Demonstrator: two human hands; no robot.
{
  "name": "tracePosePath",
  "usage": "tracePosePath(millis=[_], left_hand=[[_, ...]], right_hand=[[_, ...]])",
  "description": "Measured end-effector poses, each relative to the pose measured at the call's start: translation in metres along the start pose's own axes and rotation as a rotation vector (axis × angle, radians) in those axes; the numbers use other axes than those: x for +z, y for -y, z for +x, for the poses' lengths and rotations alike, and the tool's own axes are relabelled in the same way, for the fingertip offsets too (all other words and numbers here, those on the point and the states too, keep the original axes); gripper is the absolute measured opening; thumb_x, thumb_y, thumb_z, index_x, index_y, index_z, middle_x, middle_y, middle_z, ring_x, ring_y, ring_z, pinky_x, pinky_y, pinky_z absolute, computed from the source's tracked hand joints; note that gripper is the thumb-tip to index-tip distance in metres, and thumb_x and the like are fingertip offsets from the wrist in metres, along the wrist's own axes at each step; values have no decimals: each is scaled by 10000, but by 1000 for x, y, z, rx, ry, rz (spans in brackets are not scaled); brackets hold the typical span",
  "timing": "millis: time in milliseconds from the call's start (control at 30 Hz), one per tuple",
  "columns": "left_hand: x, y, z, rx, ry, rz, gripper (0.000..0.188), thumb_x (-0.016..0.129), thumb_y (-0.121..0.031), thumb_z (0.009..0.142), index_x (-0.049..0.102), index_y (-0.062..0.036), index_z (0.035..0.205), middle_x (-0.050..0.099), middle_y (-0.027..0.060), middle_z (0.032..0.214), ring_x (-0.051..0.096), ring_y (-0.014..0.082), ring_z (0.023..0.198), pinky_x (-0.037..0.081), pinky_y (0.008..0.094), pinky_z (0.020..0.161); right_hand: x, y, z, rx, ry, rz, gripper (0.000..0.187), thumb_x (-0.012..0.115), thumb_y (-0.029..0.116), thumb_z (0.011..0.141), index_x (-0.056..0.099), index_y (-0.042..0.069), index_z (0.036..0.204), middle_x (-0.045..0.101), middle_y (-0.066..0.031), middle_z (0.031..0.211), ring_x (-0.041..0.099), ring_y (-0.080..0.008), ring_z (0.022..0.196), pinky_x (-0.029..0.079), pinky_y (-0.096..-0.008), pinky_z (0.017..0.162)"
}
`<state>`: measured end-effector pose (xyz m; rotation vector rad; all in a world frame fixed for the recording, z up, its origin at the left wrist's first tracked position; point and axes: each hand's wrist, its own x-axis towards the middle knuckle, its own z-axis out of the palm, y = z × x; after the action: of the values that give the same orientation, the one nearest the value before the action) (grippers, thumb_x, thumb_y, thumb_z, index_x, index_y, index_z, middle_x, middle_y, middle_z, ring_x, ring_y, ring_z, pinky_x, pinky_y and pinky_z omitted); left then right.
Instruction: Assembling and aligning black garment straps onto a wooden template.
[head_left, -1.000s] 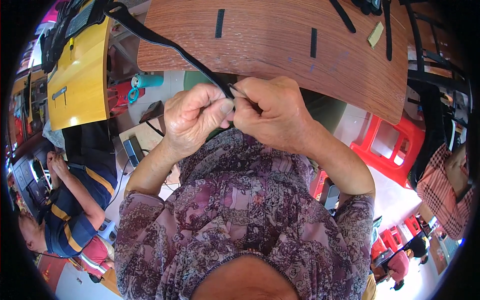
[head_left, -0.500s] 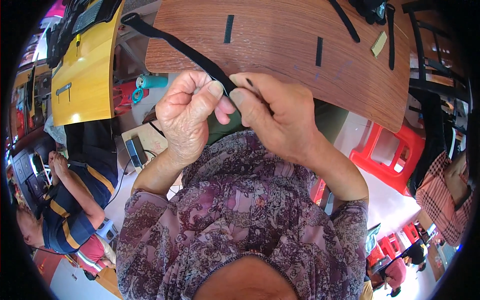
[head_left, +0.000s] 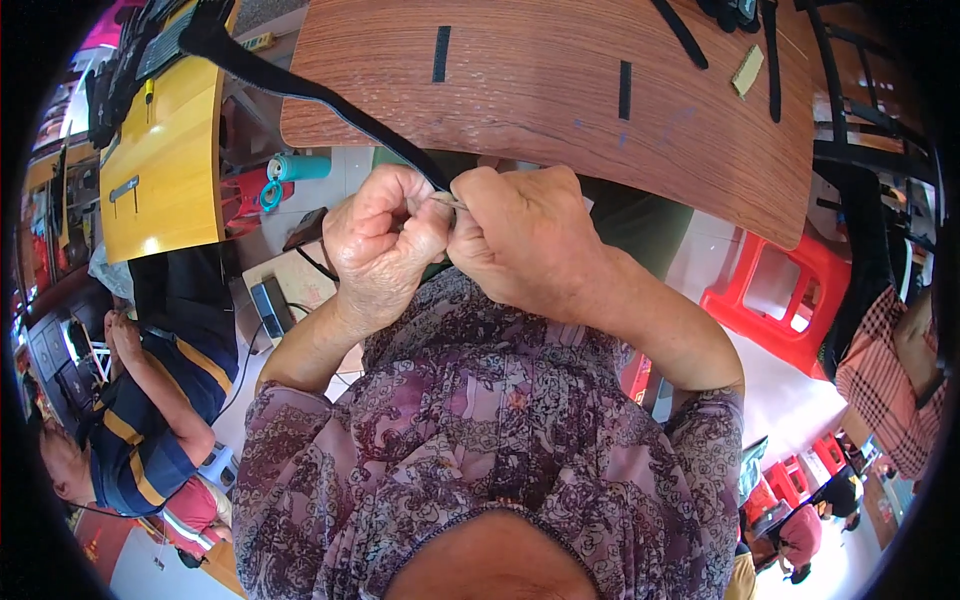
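A long black fabric strap (head_left: 345,108) with a wider end stretches from my hands up and to the left, past the corner of the brown table. My left hand (head_left: 380,245) is closed, its thumb and fingers pinching the strap's near end. Pressed against it, my right hand (head_left: 535,235) is closed on the same end, knuckles up. A thin pale edge shows between the two thumbs; what it belongs to I cannot make out. The fingers hide the rest of that end. Both hands are in front of my body, just off the table's near edge.
On the brown table (head_left: 540,110) lie short black strips (head_left: 625,90), black straps (head_left: 680,35) and a yellowish pad (head_left: 747,71). A yellow table (head_left: 165,190) stands left, with a teal bottle (head_left: 303,167) beside it. A red stool (head_left: 780,300) is at right; a person in a striped shirt (head_left: 150,410) sits left.
My right hand has turned knuckles up and moved left against my left hand. The strap's far end has swung further left and up. My view has shifted slightly.
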<state>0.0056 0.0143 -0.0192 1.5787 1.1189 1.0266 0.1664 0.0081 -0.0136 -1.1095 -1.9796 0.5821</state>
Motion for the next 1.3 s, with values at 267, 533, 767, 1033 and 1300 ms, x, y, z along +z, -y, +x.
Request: tracePosePath(millis=[267, 533, 767, 1033, 1300], left_hand=[[-15, -15, 20, -498, 242, -489, 94, 549, -29, 801, 505, 28, 741, 538, 71, 549, 466, 97, 405, 407, 215, 402], [-19, -15, 28, -359, 361, -502, 212, 690, -133, 814, 562, 25, 753, 589, 65, 635, 568, 92, 536, 432, 184, 435], [-33, -45, 42, -518, 533, -277, 158, 726, -86, 767, 631, 22, 832, 607, 27, 669, 562, 61, 553, 422, 166, 444], [-39, -33, 37, -447, 575, -303, 144, 734, 31, 689, 590, 25, 696, 577, 41, 590, 548, 89, 464, 414, 195, 396], [-20, -34, 32, -623, 405, -570, 48, 624, 50, 702, 580, 33, 702, 569, 66, 551, 505, 84, 426, 376, 195, 391]], right_hand=[[-10, -8, 3, 96, -35, 346, 79, 605, -16, 710, 535, 17, 727, 469, -19, 497, 469, -126, 411, 351, -279, 393], [-23, -10, 13, 302, 121, 584, 134, 596, 43, 727, 503, 4, 639, 453, -129, 500, 466, -138, 427, 390, -320, 432], [-22, -2, 14, 122, 78, 440, 132, 588, 50, 716, 486, 23, 637, 460, -160, 516, 488, -326, 446, 387, -373, 427], [-29, 11, 8, 92, 22, 452, 105, 609, 31, 690, 508, 23, 662, 471, -109, 513, 485, -211, 416, 367, -331, 411], [-43, 9, 2, 555, 220, 903, 171, 716, 48, 736, 563, 15, 803, 519, -3, 540, 494, -31, 491, 361, -226, 420]])
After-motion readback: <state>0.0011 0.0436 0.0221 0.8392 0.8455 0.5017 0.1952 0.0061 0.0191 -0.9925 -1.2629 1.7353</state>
